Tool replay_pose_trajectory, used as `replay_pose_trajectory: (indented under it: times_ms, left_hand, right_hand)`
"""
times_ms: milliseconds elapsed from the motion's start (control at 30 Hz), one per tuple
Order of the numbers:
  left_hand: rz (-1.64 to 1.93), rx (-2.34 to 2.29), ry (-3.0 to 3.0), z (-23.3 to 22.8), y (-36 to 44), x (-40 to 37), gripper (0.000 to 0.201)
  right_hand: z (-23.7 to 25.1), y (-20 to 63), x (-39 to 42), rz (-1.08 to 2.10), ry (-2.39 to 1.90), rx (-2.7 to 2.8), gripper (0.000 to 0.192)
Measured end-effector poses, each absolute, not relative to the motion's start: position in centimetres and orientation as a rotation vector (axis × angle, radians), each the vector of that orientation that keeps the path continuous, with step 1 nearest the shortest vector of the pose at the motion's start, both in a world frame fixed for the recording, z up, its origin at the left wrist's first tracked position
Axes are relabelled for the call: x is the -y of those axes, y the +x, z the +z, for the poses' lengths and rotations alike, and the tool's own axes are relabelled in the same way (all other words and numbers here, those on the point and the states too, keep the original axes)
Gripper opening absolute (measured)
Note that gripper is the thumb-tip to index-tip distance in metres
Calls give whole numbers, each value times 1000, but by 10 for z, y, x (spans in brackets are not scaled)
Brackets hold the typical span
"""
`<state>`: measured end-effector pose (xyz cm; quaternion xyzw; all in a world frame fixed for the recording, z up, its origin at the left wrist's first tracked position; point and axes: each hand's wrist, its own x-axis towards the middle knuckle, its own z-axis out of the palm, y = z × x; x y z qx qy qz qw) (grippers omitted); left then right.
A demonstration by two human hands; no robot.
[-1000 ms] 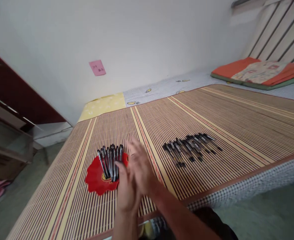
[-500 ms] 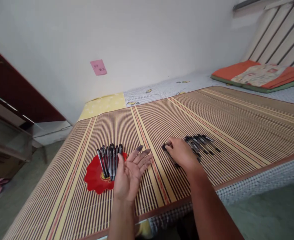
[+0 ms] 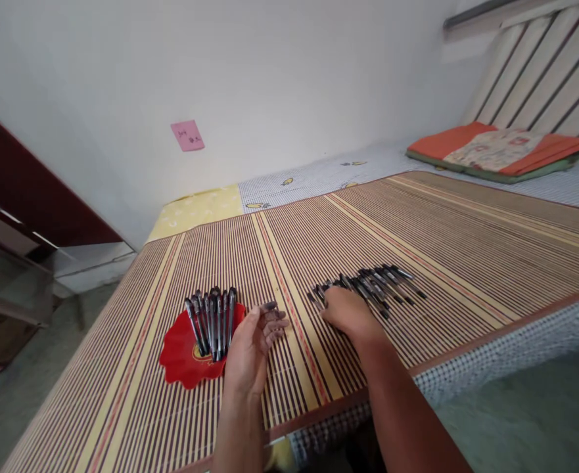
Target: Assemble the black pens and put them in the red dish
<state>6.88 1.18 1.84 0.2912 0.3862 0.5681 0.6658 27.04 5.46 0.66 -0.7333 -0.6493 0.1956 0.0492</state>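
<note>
My left hand (image 3: 254,341) is palm up beside the red scalloped plate (image 3: 173,358), its fingers loosely curled but apart and holding nothing. Dark smudges mark its fingertips. Several black-capped clear pens (image 3: 213,322) lie side by side on the plate, their caps jutting past its far rim. To the right, my right hand (image 3: 346,312) reaches palm down into a spread row of similar pens (image 3: 382,282) on the striped mat. Its fingers close around a pen (image 3: 313,301) at the row's left end; the fingertips are mostly hidden behind the hand.
The striped bamboo mat (image 3: 220,253) covers a bed up to its front edge. Folded orange and green bedding (image 3: 503,148) rests at the far right near a slatted headboard (image 3: 540,72). A pink note (image 3: 187,135) is stuck on the white wall.
My right hand has shifted slightly left and down along the row, and more pens show around it. The fingers of my left hand have curled in somewhat. The view has shifted slightly.
</note>
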Motion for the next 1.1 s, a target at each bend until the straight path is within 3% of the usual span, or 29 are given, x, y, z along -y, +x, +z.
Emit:
replay_pose_trajectory:
  times_ms: [133,233,333,500,600,767,1100]
  left_hand:
    - [1249,-1089,856,9,71,-14,43]
    - [1186,-1249,1052,2,71,-16,45]
    - [1202,-1261,1145,-4,70,-18,41]
    - [1320,-1309,1227,-3,63,-19,32]
    - [1369,-1342,1240,1,63,-17,34]
    - [1378,-1391,1308,3,69,-14,40]
    - [1273,-1278,1284,6,68,-14,40]
  right_hand:
    - [5,260,-54,654,-2080,1979,13]
    - [3,243,-52,949,-1637,1884,15]
    - [0,220,-51,1188,-1278,1758,10]
    - [2,211,-51,1335,-1073,1717,8]
    - [8,233,-53,1125,-1232,1706,4]
    - [14,273,-54,516,-1941,1740,12]
    - [8,276,-54,530,-2261,1864,16]
